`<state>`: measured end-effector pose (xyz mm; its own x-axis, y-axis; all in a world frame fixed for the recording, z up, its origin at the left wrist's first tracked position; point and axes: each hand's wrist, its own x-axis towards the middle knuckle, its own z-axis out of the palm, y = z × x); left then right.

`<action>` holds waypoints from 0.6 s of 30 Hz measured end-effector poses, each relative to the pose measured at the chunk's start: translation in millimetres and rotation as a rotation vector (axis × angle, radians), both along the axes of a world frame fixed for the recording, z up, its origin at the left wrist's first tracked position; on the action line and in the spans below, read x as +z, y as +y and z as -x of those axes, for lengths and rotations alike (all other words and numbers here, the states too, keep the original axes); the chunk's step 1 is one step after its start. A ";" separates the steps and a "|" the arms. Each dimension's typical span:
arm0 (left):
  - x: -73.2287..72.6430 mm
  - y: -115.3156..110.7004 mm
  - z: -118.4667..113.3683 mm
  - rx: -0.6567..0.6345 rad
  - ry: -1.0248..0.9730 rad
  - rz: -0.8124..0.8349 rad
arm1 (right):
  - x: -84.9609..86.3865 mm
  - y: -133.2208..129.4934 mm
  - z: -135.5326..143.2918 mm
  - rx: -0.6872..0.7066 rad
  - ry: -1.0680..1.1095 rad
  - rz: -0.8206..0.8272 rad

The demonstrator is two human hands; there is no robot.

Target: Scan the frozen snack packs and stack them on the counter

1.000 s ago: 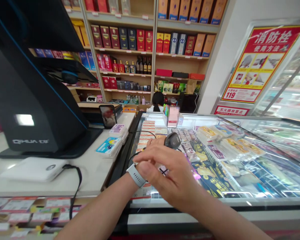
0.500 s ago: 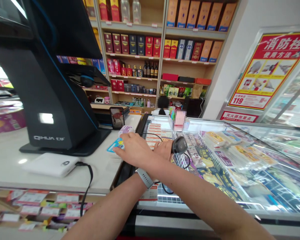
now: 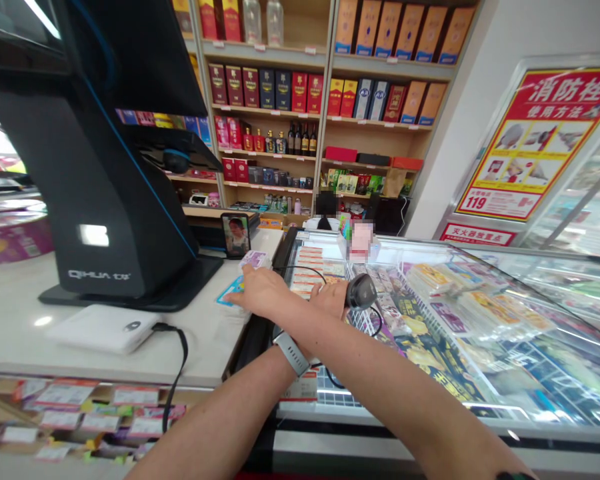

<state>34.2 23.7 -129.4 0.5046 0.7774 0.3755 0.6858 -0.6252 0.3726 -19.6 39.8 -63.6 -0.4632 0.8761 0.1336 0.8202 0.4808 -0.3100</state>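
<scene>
My forearms cross over the freezer's near left corner. The left one, wearing a watch with a grey band (image 3: 292, 355), passes under the right. My left hand (image 3: 330, 298) is closed around a black barcode scanner (image 3: 361, 291), its head pointing right over the freezer and its cable looping below. My right hand (image 3: 263, 291) reaches left to the counter edge, thumb and fingers closed on a flat blue packet (image 3: 229, 293). Part of that packet is hidden by the hand. Just behind the fingers lies a purple-and-white packet (image 3: 255, 259).
A black checkout terminal (image 3: 130, 220) stands on the counter (image 3: 15, 333), with a white box (image 3: 105, 328) and black strap before it. A phone (image 3: 237, 235) leans upright behind. The glass-topped freezer (image 3: 430, 407) holds bagged goods. A person (image 3: 325, 212) is beyond, near stocked shelves (image 3: 265, 110).
My right hand has shifted slightly, its fingers drawing closer together at the blue packet. My left hand keeps the scanner in nearly the same place.
</scene>
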 end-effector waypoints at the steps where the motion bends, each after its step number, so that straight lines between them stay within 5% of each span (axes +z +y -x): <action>1: -1.5 0.4 0.0 0.003 0.006 -0.009 | -0.9 1.0 -1.1 -0.007 0.009 -0.005; 18: 3.0 -6.7 0.7 0.016 0.046 -0.001 | 2.4 -11.0 -22.9 -0.032 0.136 -0.034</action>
<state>33.5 17.0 -126.4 0.5092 0.7850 0.3528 0.7119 -0.6146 0.3398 3.3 28.8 -61.2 -0.4107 0.8840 0.2231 0.7865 0.4673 -0.4037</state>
